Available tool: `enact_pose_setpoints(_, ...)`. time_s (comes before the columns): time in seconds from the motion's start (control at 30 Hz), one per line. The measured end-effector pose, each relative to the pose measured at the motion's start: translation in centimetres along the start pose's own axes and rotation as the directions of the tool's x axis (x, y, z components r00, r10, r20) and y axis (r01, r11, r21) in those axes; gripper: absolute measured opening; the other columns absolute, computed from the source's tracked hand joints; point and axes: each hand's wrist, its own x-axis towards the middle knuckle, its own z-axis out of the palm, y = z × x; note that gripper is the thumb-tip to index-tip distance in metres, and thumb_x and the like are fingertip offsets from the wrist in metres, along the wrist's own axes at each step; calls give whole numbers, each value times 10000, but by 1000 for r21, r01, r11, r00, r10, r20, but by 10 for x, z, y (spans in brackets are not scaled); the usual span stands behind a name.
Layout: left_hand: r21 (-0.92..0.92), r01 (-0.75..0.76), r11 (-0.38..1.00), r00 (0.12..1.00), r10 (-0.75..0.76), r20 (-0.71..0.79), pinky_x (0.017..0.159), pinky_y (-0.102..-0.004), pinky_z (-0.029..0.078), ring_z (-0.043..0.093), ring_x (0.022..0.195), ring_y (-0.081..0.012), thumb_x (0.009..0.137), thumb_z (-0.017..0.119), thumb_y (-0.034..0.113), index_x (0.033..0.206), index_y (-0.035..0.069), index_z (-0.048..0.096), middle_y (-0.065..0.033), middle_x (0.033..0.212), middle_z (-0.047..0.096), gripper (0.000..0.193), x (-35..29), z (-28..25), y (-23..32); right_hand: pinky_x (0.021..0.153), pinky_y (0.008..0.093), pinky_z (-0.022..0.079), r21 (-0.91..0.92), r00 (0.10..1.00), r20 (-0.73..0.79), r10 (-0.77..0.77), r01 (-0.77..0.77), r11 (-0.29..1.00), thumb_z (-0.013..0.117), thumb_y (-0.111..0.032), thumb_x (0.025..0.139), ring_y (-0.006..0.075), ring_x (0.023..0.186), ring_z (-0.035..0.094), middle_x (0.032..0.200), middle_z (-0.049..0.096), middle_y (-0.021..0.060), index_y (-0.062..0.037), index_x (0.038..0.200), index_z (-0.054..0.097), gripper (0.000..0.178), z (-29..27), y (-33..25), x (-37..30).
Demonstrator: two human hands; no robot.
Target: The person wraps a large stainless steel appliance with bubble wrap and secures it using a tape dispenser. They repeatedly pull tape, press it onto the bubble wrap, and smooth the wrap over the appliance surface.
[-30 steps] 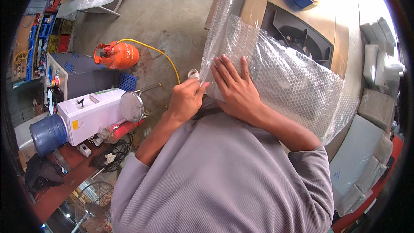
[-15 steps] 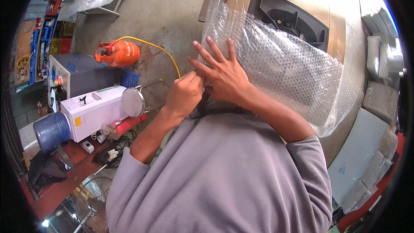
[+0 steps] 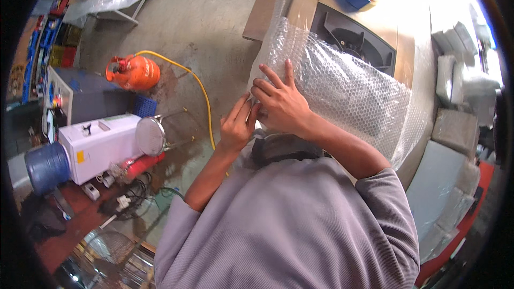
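The bubble wrap (image 3: 348, 91) drapes over the cooker (image 3: 404, 61), leaving its burner (image 3: 348, 40) partly bare, perhaps cushioning the metal. At the cooker's left edge, the person's left hand (image 3: 235, 123) bends its fingers toward its thumb; whether they grip the wrap cannot be told. The right hand (image 3: 281, 107), some fingers extended, others curled, rests there, probably steadying the sheet; its grasp is unclear.
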Motion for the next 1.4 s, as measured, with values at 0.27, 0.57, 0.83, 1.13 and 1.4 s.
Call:
enact_pose_setpoints(0.27, -374, 337, 864, 927, -373, -27, 1181, -466, 413, 528, 1409, -436, 1070, 583, 329, 1557, -106, 381, -316, 1476, 564, 683, -5, 35, 24, 1167, 847, 109, 3, 998, 41, -50, 50, 999, 721, -268, 837, 393, 1504, 363, 1363, 593, 125, -22, 1284, 645, 515, -3, 2, 0)
enact_pose_setpoints(0.57, -668, 455, 589, 646, -735, -207, 1177, -456, 399, 533, 1386, -351, 1039, 614, 162, 1408, -52, 565, -214, 1447, 585, 429, 0, 79, 71, 1112, 888, 99, 292, 973, 178, -144, 87, 952, 738, -131, 816, 451, 1553, 261, 1474, 519, 191, -38, 1485, 518, 710, -26, 26, 4)
enact_pose_setpoints(0.83, -602, 469, 646, 523, -752, -401, 1124, -456, 439, 589, 1281, -329, 999, 660, 75, 1261, -26, 623, -180, 1304, 642, 283, 15, 98, 79, 1010, 539, 477, -219, 867, -471, 164, -295, 930, 771, -248, 924, 426, 1212, 583, 1248, 642, 234, -59, 1476, 531, 631, -129, 239, 48)
enact_pose_setpoints(1.13, -611, 450, 651, 524, -747, -409, 1111, -475, 452, 622, 1208, -360, 957, 691, 55, 1175, -25, 662, -183, 1239, 667, 233, 15, 95, 76, 996, 517, 522, -436, 922, -249, 296, -379, 816, 712, -303, 952, 424, 1236, 608, 1269, 583, 294, -256, 1579, 472, 672, -112, 338, 39)
enact_pose_setpoints(1.4, -644, 369, 671, 560, -713, -422, 1111, -503, 431, 631, 1190, -350, 903, 723, 27, 1134, 21, 664, -152, 1201, 695, 238, 11, 95, 67, 959, 374, 559, -128, 905, -123, 406, -421, 898, 697, -309, 960, 233, 1081, 732, 1216, 747, 140, -104, 1486, 589, 575, -182, 255, 137)
